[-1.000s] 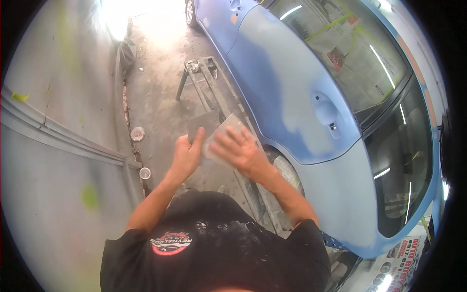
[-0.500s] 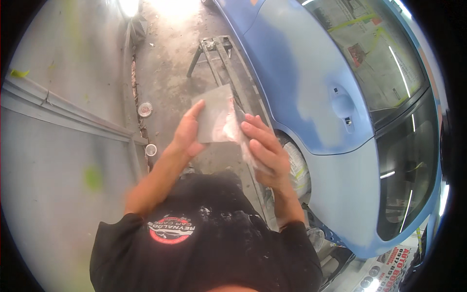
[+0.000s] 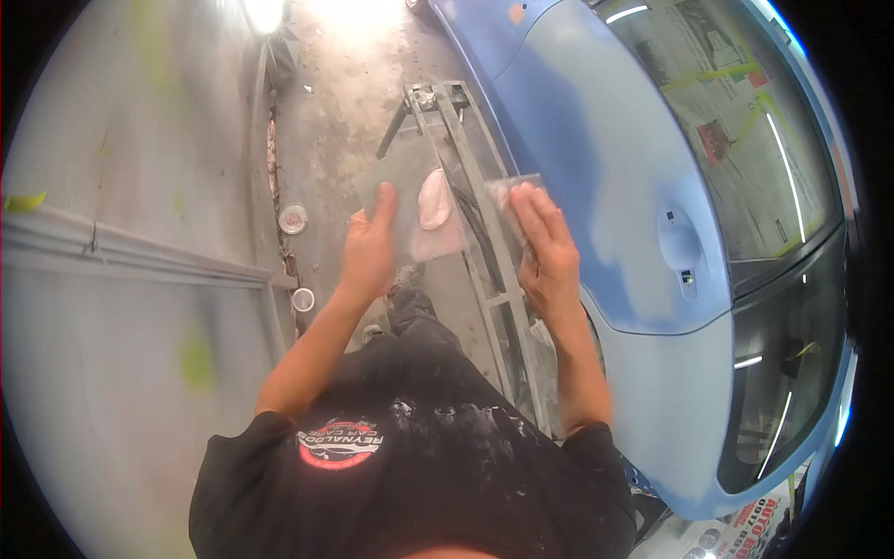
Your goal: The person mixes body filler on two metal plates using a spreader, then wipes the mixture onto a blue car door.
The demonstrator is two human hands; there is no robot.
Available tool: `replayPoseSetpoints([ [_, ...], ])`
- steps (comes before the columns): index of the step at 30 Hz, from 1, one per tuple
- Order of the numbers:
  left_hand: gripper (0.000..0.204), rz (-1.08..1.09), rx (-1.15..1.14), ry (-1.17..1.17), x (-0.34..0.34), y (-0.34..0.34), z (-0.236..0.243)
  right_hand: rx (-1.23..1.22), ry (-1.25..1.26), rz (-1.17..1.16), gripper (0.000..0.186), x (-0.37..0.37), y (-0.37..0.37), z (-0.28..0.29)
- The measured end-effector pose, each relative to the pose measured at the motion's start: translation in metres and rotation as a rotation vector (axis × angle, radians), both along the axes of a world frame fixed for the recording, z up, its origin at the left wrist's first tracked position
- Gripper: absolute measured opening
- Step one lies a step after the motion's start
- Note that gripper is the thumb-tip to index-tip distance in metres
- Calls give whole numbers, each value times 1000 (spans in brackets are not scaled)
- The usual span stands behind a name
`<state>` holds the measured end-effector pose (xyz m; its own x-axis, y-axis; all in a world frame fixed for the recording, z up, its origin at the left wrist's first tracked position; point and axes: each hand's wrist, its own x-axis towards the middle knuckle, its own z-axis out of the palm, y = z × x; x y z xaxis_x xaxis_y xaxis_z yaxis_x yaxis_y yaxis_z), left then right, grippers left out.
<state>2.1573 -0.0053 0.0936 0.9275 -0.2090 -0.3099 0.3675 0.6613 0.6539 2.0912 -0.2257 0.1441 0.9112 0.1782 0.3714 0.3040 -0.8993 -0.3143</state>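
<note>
My left hand (image 3: 369, 250) grips a thin, see-through greyish mixing sheet (image 3: 396, 191) by its left edge, thumb on top. On the sheet sits a rounded blob of pale pink putty (image 3: 434, 198), with a pink smear below it towards the near edge. To the right, apart from the sheet, my right hand (image 3: 552, 250) is closed on a flat, greyish spreader (image 3: 507, 186), its fingers laid along the face. The spreader's lower part is hidden behind the hand. Both hands are held in front of my body, left of a blue car (image 3: 643, 121).
The car's side has pale sanded patches, and paper and tape mask its window (image 3: 726, 93). A metal stand (image 3: 456, 121) is below my hands, beside the car. Two small round tubs (image 3: 292, 219) lie along the grey wall (image 3: 140, 307) on the left.
My right hand has drawn the spreader off the sheet, to the right. The putty, earlier at the sheet's right edge, now shows as a mound on its face.
</note>
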Motion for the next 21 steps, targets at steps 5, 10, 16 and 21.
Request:
replayPoseSetpoints([
  [5,42,147,449,-234,66,-29,12,-231,-54,100,53,54,22,-1],
  [10,42,5,518,-298,128,-48,22,-266,-150,17,50,124,0,13],
  [16,48,-119,572,-313,197,-67,16,-340,-231,86,52,202,-39,23],
  [21,50,-118,528,-372,253,-90,10,-60,39,177,62,253,-70,44],
])
